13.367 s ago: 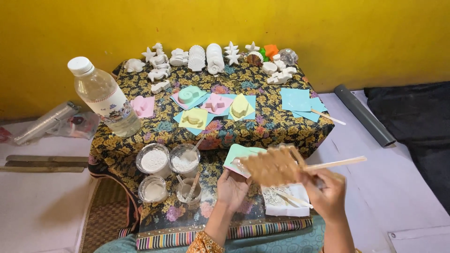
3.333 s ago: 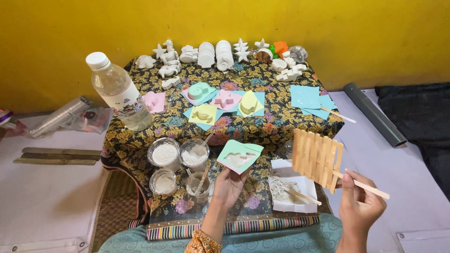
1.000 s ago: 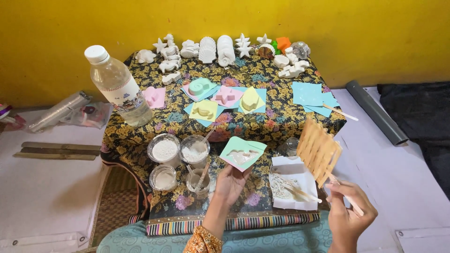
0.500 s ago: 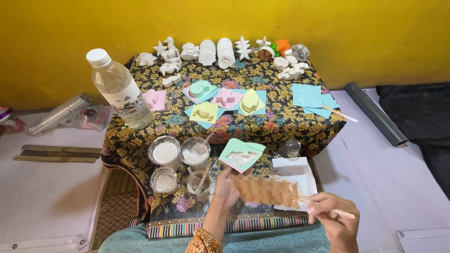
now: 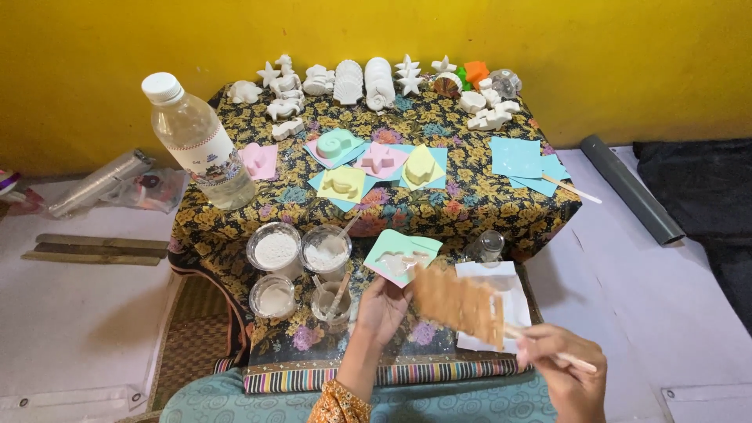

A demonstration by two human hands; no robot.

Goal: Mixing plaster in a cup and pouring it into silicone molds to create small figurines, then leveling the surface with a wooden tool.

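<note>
Fan (image 5: 458, 304): flat, tan, made of wooden sticks side by side; blurred; held low over the front of the table, between the two hands, tilted down to the right.
Fan handle: thin pale stick, running out of the right fist toward the lower right.
Right hand (image 5: 565, 377): fingers curled shut around the fan handle; at the bottom right of the view, past the table's front edge.
Left hand (image 5: 382, 307): palm up, fingers half open, propping a green paper square (image 5: 402, 257) from below; just left of the fan.
Green paper square: mint colour, carrying a small white cast piece, partly behind the fan's upper edge.
White paper (image 5: 489, 307): lying under the fan, mostly covered by it.
Small glass jar (image 5: 486, 247): clear, just above the white paper.
Four cups of white powder (image 5: 301, 270): grouped left of the left hand, sticks standing in two.
Table cloth (image 5: 478, 205): dark floral print, draped; striped mat along the near edge.
Open room: bare pale floor right of the table and left of the cups.
Coloured squares with moulds (image 5: 376, 163): mid-table, well apart from the fan.
Blue paper squares (image 5: 523, 162): right side, a stick beside them.
Water bottle (image 5: 197, 142): clear, white cap, at the left edge of the table.
White cast figures (image 5: 368, 82): row along the far edge, against the yellow wall (image 5: 595, 55).
Grey pipe (image 5: 631, 188): on the floor, right.
</note>
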